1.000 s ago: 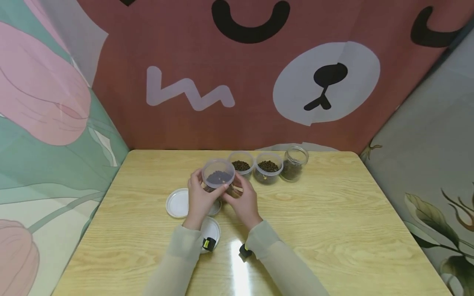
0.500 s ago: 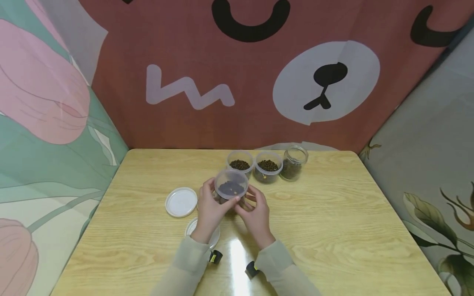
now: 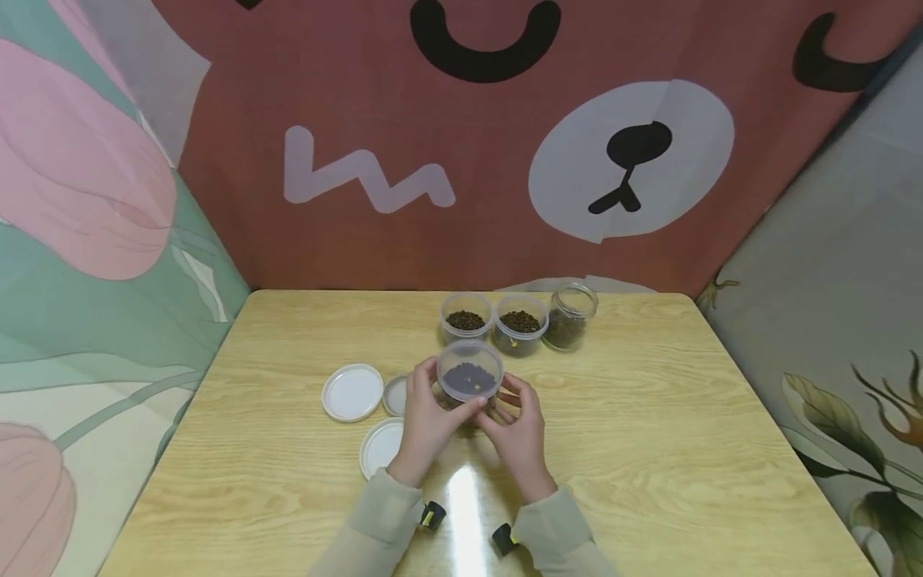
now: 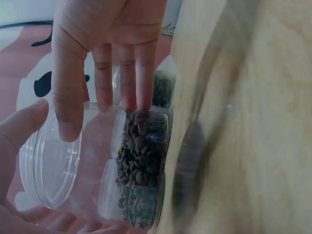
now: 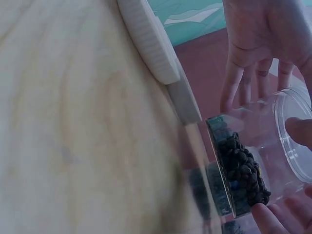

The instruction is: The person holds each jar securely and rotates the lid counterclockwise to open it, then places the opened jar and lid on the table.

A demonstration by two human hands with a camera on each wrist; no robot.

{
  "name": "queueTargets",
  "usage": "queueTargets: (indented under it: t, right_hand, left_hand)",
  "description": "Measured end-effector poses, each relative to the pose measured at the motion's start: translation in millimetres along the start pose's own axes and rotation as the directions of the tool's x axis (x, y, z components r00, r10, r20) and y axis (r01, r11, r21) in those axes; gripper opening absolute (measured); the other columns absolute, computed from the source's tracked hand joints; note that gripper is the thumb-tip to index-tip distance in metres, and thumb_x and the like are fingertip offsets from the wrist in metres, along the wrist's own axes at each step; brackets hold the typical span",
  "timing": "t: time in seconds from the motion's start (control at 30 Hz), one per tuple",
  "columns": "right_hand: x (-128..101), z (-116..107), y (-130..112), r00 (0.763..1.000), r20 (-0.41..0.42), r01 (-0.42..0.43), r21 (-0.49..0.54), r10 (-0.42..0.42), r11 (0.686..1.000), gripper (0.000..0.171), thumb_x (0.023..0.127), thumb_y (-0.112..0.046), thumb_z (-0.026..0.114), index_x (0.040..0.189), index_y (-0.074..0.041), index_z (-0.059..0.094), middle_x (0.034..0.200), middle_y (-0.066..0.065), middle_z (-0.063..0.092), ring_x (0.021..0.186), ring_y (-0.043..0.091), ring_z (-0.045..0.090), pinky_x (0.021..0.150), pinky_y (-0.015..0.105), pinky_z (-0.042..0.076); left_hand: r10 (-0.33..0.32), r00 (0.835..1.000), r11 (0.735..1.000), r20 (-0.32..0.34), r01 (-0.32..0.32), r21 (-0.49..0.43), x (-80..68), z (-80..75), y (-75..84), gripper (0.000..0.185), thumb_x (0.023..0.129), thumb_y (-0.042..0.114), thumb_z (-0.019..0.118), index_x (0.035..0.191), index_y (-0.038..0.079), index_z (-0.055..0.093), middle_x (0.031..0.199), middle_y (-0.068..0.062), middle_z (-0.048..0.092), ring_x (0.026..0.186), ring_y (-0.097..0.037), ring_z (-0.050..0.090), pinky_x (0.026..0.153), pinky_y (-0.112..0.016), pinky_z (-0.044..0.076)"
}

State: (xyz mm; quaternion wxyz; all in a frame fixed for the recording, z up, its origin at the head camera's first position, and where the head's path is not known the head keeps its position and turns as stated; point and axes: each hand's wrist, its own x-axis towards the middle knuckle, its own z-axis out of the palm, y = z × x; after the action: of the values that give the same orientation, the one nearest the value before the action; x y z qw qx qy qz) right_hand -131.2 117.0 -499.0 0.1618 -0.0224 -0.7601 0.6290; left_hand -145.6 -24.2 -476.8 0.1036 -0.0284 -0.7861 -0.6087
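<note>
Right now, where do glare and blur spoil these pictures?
Head view: a bright glare streak lies on the table between the wrists; the rest is sharp. Left wrist view: the table surface is smeared, the jar sharp. Right wrist view: the wood and white lid are soft.

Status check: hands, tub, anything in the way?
Left hand and right hand both grip the clear tub of dark beans, lid off. Three lids lie left. Nothing blocking.
</note>
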Motion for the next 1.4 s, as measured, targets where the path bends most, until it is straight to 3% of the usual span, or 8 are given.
queueTargets:
  t: [0.13,0.37,0.53,0.77,0.97,1.13,1.4]
  right_hand:
    - [-5,-2,-9,0.998,0.011,-0.056,0.002,0.056,0.998,0.067,0.074,0.010,0.084,0.133,0.008,0.053,0.130,0.025,0.054,0.111,0.044,0.057,0.094,0.045,0.056]
    - [-7,-7,10,0.998,0.023,-0.062,0.057,0.060,0.996,0.067,0.075,0.005,0.086,0.134,0.002,0.054,0.132,0.021,0.054,0.110,0.035,0.059,0.092,0.031,0.056]
    - [-9,-10,13,0.997,0.040,-0.062,0.082,0.059,0.995,0.066,0.077,0.005,0.084,0.135,0.001,0.053,0.133,0.020,0.053,0.112,0.036,0.057,0.094,0.032,0.056]
    - [-8,-12,14,0.995,0.064,-0.084,0.081,0.079,0.993,0.070,0.077,0.006,0.084,0.138,-0.001,0.050,0.137,0.020,0.050,0.116,0.035,0.054,0.097,0.033,0.054]
    - [-5,-14,16,0.989,0.100,-0.112,0.053,0.106,0.992,0.076,0.078,0.004,0.084,0.143,0.001,0.046,0.138,0.022,0.045,0.119,0.034,0.051,0.100,0.035,0.053]
    - [0,-19,17,0.979,0.152,-0.141,0.026,0.136,0.990,0.077,0.078,-0.002,0.086,0.144,-0.001,0.044,0.138,0.019,0.042,0.119,0.032,0.049,0.100,0.031,0.052]
    - [13,-25,25,0.960,0.263,-0.103,0.018,0.095,0.995,0.085,0.076,0.001,0.086,0.147,-0.001,0.040,0.141,0.021,0.039,0.127,0.036,0.045,0.110,0.040,0.044]
  left_hand:
    - [-0.014,1.000,1.000,0.004,0.014,0.002,-4.2,2.0,-3.5,0.094,0.070,0.024,0.095,0.143,0.001,0.041,0.141,-0.025,0.042,0.131,-0.042,0.049,0.103,-0.048,0.050]
    - [-0.022,1.000,1.000,0.006,0.022,0.007,-8.9,6.9,-8.3,0.093,0.068,0.021,0.095,0.143,0.003,0.043,0.140,-0.023,0.044,0.129,-0.041,0.050,0.105,-0.047,0.048]
    - [-0.049,0.999,0.998,0.004,0.049,0.030,-11.8,10.6,-10.5,0.095,0.068,0.023,0.095,0.144,0.006,0.043,0.139,-0.022,0.045,0.129,-0.036,0.050,0.106,-0.046,0.047]
    - [-0.027,1.000,0.998,-0.002,0.027,0.056,-13.6,11.9,-12.6,0.095,0.067,0.025,0.096,0.143,0.004,0.042,0.138,-0.023,0.045,0.129,-0.038,0.049,0.108,-0.051,0.045]
    - [-0.041,0.998,0.993,0.049,0.035,0.109,-12.2,9.8,-13.4,0.105,0.071,0.033,0.093,0.152,0.003,0.036,0.133,-0.024,0.043,0.123,-0.039,0.051,0.105,-0.055,0.045]
    - [-0.078,0.992,0.989,0.100,0.064,0.131,-10.2,7.3,-11.8,0.108,0.072,0.036,0.093,0.157,0.008,0.033,0.129,-0.021,0.042,0.116,-0.037,0.052,0.102,-0.057,0.047]
    - [-0.083,0.988,0.989,0.127,0.066,0.131,-9.2,7.7,-12.8,0.107,0.074,0.039,0.091,0.158,0.010,0.030,0.137,-0.022,0.039,0.126,-0.041,0.049,0.106,-0.059,0.044]
